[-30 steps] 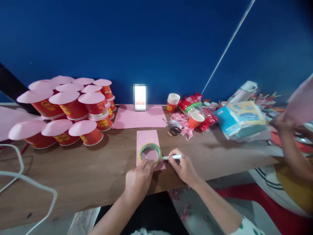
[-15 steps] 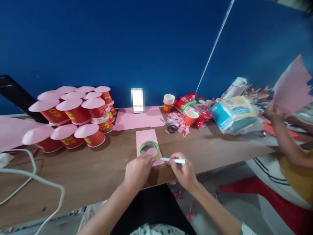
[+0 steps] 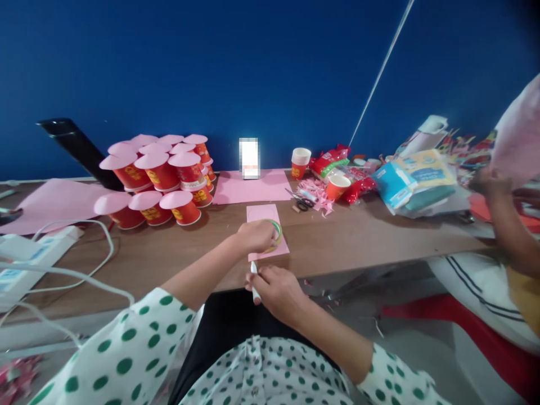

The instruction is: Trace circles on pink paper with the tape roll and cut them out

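My left hand (image 3: 256, 236) is closed over a green-yellow roll of tape (image 3: 279, 232). Most of the roll is hidden behind the hand. Under it lies a narrow strip of pink paper (image 3: 270, 211), with a faint round outline near its far end. Just off the strip's near edge, my right hand (image 3: 280, 292) holds a slim white pen (image 3: 253, 274), its tip pointing away from me.
Red paper cups (image 3: 185, 212) topped with pink paper cones stand at left, near a white power strip (image 3: 54, 253) and cables. Beyond are pink sheets (image 3: 270, 188) and scissors (image 3: 304, 203). At right, a co-worker's hand (image 3: 493, 185) holds pink paper.
My right hand has swung from the strip's right side to its near edge, turning the pen. My left hand now covers more of the tape roll. The camera view has shifted.
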Available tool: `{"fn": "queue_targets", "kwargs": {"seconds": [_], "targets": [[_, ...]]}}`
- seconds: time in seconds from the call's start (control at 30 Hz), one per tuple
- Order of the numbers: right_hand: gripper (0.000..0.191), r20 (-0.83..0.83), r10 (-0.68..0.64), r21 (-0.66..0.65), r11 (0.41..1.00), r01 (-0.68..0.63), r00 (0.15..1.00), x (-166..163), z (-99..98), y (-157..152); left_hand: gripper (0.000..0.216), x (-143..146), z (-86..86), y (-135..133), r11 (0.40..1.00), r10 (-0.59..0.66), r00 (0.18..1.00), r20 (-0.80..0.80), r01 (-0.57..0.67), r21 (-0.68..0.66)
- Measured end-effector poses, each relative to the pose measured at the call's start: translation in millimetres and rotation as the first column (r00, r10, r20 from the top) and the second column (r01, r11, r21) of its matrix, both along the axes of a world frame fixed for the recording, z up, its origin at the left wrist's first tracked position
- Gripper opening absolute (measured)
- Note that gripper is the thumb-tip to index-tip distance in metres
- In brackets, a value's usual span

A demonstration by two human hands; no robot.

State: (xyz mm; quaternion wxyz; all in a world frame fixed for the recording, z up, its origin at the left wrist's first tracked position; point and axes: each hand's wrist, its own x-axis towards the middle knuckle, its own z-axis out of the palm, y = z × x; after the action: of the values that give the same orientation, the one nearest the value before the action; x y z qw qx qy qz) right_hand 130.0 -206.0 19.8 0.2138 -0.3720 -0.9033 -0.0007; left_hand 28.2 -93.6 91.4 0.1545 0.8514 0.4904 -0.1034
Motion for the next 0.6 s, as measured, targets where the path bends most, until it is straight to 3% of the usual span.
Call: {"fn": "queue_targets", "kwargs": {"seconds": [0.1,0.27,0.6], "targets": [[0.027,0.041,-0.099,0.019,0.995,0.098,0.994,-16.2,-1.4,6.0,0.022,5.8,7.1,3.0,0.998,-0.058,0.997,-0.054,0.057,-0.017],[0.023,0.091,-0.151,0.057,0.988,0.146,0.984,-31.8,-5.6,17.1,0.022,10.3,14.6,6.2,0.994,-0.099,0.991,-0.090,0.094,-0.056],[0.028,0.111,-0.216,0.073,0.975,0.209,0.970,-36.4,-15.9,32.6,0.023,6.3,12.4,6.5,0.992,-0.120,0.990,-0.072,0.117,-0.040]]}}
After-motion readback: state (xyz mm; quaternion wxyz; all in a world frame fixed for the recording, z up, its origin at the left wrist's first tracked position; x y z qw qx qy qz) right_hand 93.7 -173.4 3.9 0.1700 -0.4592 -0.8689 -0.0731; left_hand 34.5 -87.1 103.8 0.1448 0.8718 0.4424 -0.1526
